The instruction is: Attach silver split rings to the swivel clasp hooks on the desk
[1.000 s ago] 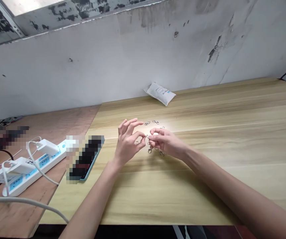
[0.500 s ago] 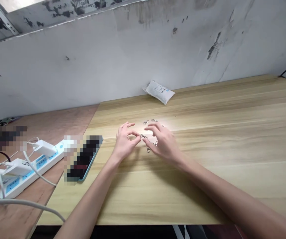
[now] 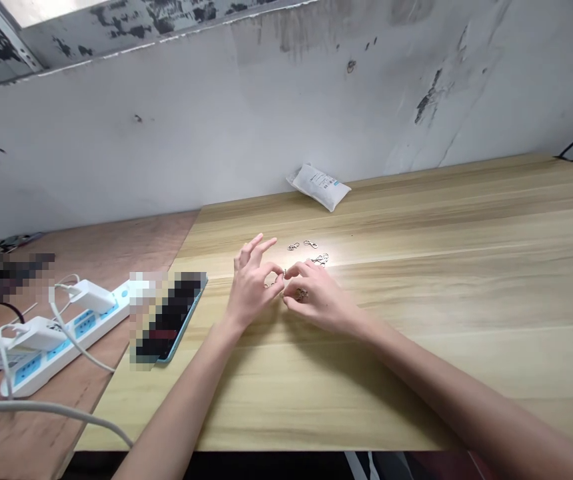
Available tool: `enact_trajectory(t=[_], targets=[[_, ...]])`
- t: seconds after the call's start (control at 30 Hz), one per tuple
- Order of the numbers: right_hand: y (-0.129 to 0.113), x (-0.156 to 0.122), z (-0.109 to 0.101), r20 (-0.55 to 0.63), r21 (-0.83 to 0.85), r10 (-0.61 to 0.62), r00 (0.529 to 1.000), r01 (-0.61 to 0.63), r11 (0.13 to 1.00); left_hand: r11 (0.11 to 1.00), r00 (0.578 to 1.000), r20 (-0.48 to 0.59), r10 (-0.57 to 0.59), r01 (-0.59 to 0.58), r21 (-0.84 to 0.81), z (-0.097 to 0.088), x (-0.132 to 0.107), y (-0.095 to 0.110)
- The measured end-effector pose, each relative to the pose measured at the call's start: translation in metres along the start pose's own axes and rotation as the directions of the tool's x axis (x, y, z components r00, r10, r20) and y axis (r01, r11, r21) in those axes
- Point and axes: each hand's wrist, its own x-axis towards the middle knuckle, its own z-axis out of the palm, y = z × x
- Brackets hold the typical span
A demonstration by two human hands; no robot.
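Note:
My left hand (image 3: pixel 250 288) and my right hand (image 3: pixel 315 297) meet over a light wooden table (image 3: pixel 416 280). Thumb and forefinger of the left hand pinch a small metal ring (image 3: pixel 270 285), its other fingers raised and spread. The right hand's fingertips are pinched on a small metal clasp (image 3: pixel 300 293), touching the left hand's fingertips. Just beyond the hands, several small metal clasps (image 3: pixel 309 245) lie loose on the table.
A white packet (image 3: pixel 319 185) lies at the back by the wall. Left of my hands lies a phone (image 3: pixel 171 319) with a blue edge. Further left, on a reddish board, sits a white power strip (image 3: pixel 51 337) with chargers and cables.
The right hand was spread over the clasps on the table half a second ago; now its fingers are pinched on a clasp and pressed against the left hand's fingertips.

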Motion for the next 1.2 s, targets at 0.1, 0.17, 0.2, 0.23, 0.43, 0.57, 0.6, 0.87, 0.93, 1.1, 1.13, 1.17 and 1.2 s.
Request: enact_trajectory(t=[0.1,0.17,0.2,0.23,0.43,0.57,0.6,0.87,0.93,1.1,1.13,1.17,1.2], targets=[[0.005,0.000,-0.007,0.041,0.010,-0.065,0.997,0.065,0.998,0.995,0.997,0.038,0.061,-0.064,0.071,-0.005,0.000,-0.012],[0.015,0.002,-0.013,0.074,-0.030,-0.117,0.990,0.119,0.992,0.992,0.990,0.120,0.078,-0.090,0.091,-0.011,0.000,-0.022],[0.021,0.003,-0.016,0.086,-0.045,-0.122,0.989,0.126,0.991,0.991,0.983,0.165,0.081,-0.097,0.096,-0.014,0.000,-0.026],[0.028,0.004,-0.019,0.070,-0.071,-0.101,0.992,0.106,0.992,0.989,0.977,0.199,0.081,-0.103,0.102,-0.016,0.000,-0.030],[0.074,0.003,-0.030,-0.013,-0.354,0.094,0.996,-0.092,0.931,0.993,0.956,0.285,0.069,-0.093,0.072,-0.027,-0.003,-0.043],[0.080,0.003,-0.028,0.009,-0.461,0.051,0.999,-0.041,0.887,0.998,0.950,0.305,0.059,-0.066,0.014,-0.027,-0.005,-0.043],[0.078,0.004,-0.026,0.002,-0.480,0.035,0.999,-0.029,0.877,0.998,0.954,0.295,0.055,-0.059,0.006,-0.028,-0.005,-0.042],[0.063,0.014,-0.010,0.026,-0.546,-0.056,0.998,0.061,0.836,0.999,0.972,0.229,0.051,-0.046,-0.026,-0.024,-0.002,-0.035],[0.062,0.014,-0.009,0.013,-0.517,-0.076,0.997,0.072,0.853,0.998,0.974,0.217,0.058,-0.051,-0.038,-0.021,-0.002,-0.032],[0.049,0.011,-0.011,-0.080,-0.297,-0.038,0.996,0.012,0.955,0.996,0.990,0.138,0.003,0.010,-0.092,-0.010,-0.001,-0.020],[0.045,0.010,-0.011,-0.079,-0.248,-0.046,0.996,0.025,0.968,0.992,0.992,0.122,-0.016,0.031,-0.124,-0.008,-0.001,-0.017],[0.041,0.010,-0.011,-0.073,-0.205,-0.061,0.995,0.044,0.978,0.986,0.993,0.115,-0.036,0.054,-0.157,-0.007,-0.001,-0.014],[0.038,0.009,-0.011,-0.066,-0.168,-0.074,0.995,0.062,0.984,0.979,0.992,0.116,-0.047,0.068,-0.192,-0.006,-0.001,-0.012]])
